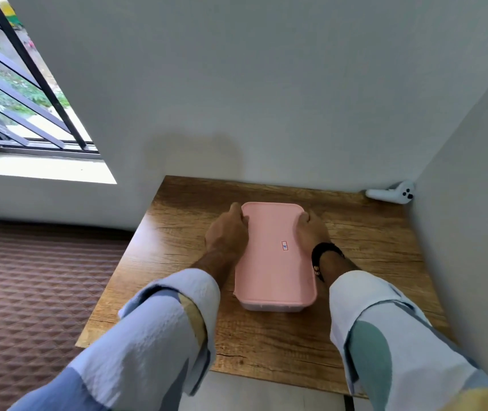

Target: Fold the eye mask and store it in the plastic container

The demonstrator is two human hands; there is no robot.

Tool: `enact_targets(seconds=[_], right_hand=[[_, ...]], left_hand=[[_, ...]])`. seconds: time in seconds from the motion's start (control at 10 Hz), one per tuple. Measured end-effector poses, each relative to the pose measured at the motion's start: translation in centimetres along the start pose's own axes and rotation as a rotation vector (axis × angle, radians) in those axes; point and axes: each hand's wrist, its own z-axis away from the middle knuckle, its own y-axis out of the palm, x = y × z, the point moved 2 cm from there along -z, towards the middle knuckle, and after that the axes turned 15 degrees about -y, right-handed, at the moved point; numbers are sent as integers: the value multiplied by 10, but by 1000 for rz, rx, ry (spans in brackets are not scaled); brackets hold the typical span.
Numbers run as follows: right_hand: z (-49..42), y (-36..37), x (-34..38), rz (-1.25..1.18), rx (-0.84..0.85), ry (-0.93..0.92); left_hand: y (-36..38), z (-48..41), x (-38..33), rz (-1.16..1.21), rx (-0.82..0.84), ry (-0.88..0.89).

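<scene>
A plastic container (269,307) with clear walls and a pink lid (272,262) stands in the middle of the wooden table (370,247). The lid is on and carries a small sticker. My left hand (227,231) grips the container's left side near the far corner. My right hand (310,229), with a dark band on its wrist, grips the right side opposite. The fingers of both hands curl over the lid's edge. No eye mask is in view; the lid hides the inside of the container.
A white hand controller (392,192) lies in the far right corner of the table against the walls. Walls close the table at the back and right. A brown quilted bed (29,292) lies to the left, under a barred window (14,84).
</scene>
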Motion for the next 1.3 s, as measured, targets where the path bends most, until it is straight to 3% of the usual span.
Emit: enact_targets(seconds=[0.2,0.4,0.6,0.8,1.2,1.3], right_hand=[[5,2,-3,-27,-79,-14],[5,3,8,262,-46,-249],[-3,7,6,247,-11,-193],[-1,6,2,70,-35,-208],[-25,0,4,-94,-15,-19],[-15,-1,5,1,6,-58]], left_hand=[[8,-18,-2,-49,102,32],[17,-21,0,-106,85,61],[20,-21,0,-132,76,41],[16,-23,0,-218,113,35],[18,-15,6,-115,51,56],[13,-15,4,-106,83,53]])
